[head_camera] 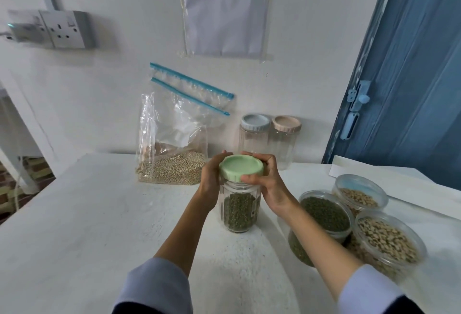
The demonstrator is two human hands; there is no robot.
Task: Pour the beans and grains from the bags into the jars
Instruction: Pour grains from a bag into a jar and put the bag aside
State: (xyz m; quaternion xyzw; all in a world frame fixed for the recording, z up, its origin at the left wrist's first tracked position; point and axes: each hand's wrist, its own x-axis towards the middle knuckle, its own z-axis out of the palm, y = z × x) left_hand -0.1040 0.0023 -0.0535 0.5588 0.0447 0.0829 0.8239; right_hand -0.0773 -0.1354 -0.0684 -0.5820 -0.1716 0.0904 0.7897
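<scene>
My left hand (212, 176) wraps the neck of an upright clear jar (239, 210) about two-thirds full of green beans; my right hand (265, 179) grips its pale green lid (240, 167) from above. The jar stands on the white desk (99, 214), long axis vertical, between both hands. Behind, a zip bag (172, 139) holds pale grain, seemingly unsealed. Two capped empty jars (269, 139) stand at the wall.
</scene>
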